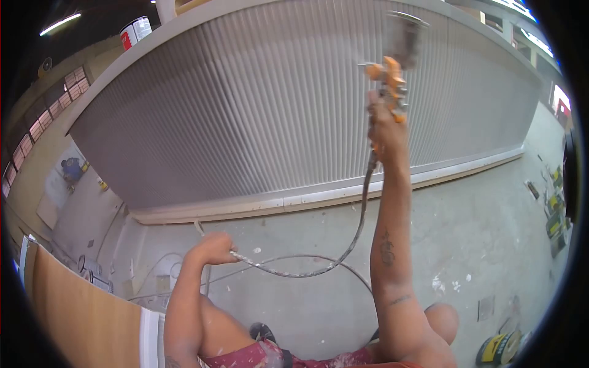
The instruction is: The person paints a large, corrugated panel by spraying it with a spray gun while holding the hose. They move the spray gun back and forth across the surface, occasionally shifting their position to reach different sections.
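My right hand (386, 132) is wrapped round the handle of an orange and metal spray gun (392, 83), raised before a grey ribbed panel (264, 104). A blurred metal cup (405, 40) sits on top of the gun. From the gun's handle a paint-spotted hose (362, 214) hangs down and loops across to the left. My left hand (216, 248) is closed round this hose, low in front of the panel's bottom edge.
A tin (135, 32) stands on the panel structure's top at left. Wooden board (80, 306) lies at lower left, near cans (95, 279). A yellow-black can (498, 348) is at lower right; more containers (555, 214) line the right. Another person (72, 168) is far left.
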`<control>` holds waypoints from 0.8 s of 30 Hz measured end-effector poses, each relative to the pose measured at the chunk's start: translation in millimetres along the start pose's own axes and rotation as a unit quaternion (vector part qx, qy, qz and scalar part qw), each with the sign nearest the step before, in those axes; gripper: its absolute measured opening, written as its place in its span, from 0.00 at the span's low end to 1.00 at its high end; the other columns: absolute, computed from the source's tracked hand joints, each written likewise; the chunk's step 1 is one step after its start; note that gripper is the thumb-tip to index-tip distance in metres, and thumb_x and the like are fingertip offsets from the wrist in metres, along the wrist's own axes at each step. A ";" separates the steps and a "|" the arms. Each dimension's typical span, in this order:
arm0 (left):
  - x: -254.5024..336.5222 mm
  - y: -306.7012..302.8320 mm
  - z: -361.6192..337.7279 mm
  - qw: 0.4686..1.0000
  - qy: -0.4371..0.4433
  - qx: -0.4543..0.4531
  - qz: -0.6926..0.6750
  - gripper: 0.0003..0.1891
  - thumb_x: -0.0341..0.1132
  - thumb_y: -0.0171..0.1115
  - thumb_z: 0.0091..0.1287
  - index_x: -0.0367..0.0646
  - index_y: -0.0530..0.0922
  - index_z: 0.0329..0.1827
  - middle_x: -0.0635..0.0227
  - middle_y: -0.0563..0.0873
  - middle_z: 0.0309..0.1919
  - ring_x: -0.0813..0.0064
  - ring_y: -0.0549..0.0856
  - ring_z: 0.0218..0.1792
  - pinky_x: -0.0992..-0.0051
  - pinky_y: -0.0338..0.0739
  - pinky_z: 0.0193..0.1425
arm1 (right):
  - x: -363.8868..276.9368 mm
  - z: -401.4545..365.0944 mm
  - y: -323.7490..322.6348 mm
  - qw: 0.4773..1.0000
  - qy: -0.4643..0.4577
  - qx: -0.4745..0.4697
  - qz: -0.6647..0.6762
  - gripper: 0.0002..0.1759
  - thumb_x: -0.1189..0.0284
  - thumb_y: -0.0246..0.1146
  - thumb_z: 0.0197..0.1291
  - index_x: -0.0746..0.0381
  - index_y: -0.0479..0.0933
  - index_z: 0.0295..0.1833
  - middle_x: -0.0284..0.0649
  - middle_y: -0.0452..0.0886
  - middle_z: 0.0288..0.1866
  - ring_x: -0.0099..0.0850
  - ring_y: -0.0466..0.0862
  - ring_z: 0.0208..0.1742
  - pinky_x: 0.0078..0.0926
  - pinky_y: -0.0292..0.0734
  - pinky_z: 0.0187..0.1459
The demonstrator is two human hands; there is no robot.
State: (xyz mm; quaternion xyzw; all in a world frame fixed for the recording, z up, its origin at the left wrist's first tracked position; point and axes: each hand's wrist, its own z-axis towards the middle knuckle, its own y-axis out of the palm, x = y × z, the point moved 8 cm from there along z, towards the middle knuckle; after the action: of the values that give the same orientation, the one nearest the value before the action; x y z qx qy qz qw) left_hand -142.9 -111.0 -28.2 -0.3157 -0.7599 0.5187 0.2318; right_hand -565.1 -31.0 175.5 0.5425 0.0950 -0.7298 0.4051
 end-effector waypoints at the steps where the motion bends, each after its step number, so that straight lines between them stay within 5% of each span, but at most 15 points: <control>1: -0.3 -1.4 -3.7 1.000 -0.016 0.004 -0.012 0.19 0.54 0.67 0.58 0.46 0.89 0.33 0.49 0.86 0.29 0.45 0.85 0.36 0.50 0.78 0.41 | -4.1 6.0 -23.0 0.998 -0.028 0.060 0.000 0.15 0.60 0.68 0.70 0.56 0.76 0.35 0.23 0.69 0.23 0.13 0.63 0.17 0.17 0.57 0.20; 7: 4.0 -5.0 -11.5 0.998 -0.051 0.023 -0.037 0.19 0.54 0.67 0.58 0.47 0.90 0.33 0.51 0.87 0.28 0.46 0.85 0.34 0.53 0.79 0.40 | -26.7 27.8 -132.0 0.937 -0.179 0.289 -0.083 0.14 0.63 0.63 0.74 0.59 0.76 0.36 0.28 0.71 0.23 0.18 0.67 0.21 0.25 0.61 0.23; 10: -1.0 -3.1 -13.5 0.996 -0.054 0.045 -0.063 0.20 0.55 0.67 0.59 0.46 0.90 0.32 0.51 0.86 0.26 0.47 0.84 0.31 0.54 0.78 0.38 | -31.0 27.1 -89.3 0.901 -0.269 0.244 -0.237 0.13 0.66 0.60 0.75 0.66 0.77 0.45 0.36 0.71 0.25 0.27 0.72 0.24 0.36 0.70 0.29; 14: 3.9 -10.1 -9.5 0.998 -0.064 0.023 -0.009 0.20 0.55 0.68 0.58 0.45 0.89 0.31 0.51 0.85 0.25 0.47 0.83 0.29 0.55 0.77 0.36 | -8.8 5.4 6.6 0.995 -0.092 -0.033 -0.010 0.16 0.58 0.66 0.72 0.59 0.77 0.36 0.23 0.67 0.20 0.13 0.63 0.18 0.19 0.56 0.20; 19: 0.1 -4.7 -4.6 0.999 -0.028 0.028 -0.009 0.21 0.56 0.68 0.58 0.44 0.88 0.29 0.50 0.84 0.24 0.46 0.82 0.29 0.53 0.75 0.35 | -12.2 -40.0 80.1 0.953 0.094 -0.282 0.066 0.16 0.59 0.73 0.66 0.59 0.78 0.38 0.21 0.67 0.22 0.12 0.62 0.19 0.17 0.54 0.20; 24: -1.8 -2.3 -2.7 0.999 -0.013 0.029 -0.029 0.22 0.56 0.67 0.58 0.43 0.87 0.28 0.49 0.83 0.23 0.45 0.82 0.29 0.52 0.74 0.34 | -7.8 -4.8 46.1 0.989 0.032 -0.126 0.074 0.15 0.57 0.73 0.66 0.55 0.78 0.35 0.21 0.68 0.22 0.12 0.63 0.18 0.16 0.55 0.20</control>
State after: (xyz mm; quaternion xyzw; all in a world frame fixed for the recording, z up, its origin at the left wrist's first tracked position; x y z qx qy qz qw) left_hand -140.3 -111.2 -25.1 -0.2801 -0.7561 0.5377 0.2464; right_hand -529.1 -54.6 194.2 0.5158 0.1588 -0.6621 0.5200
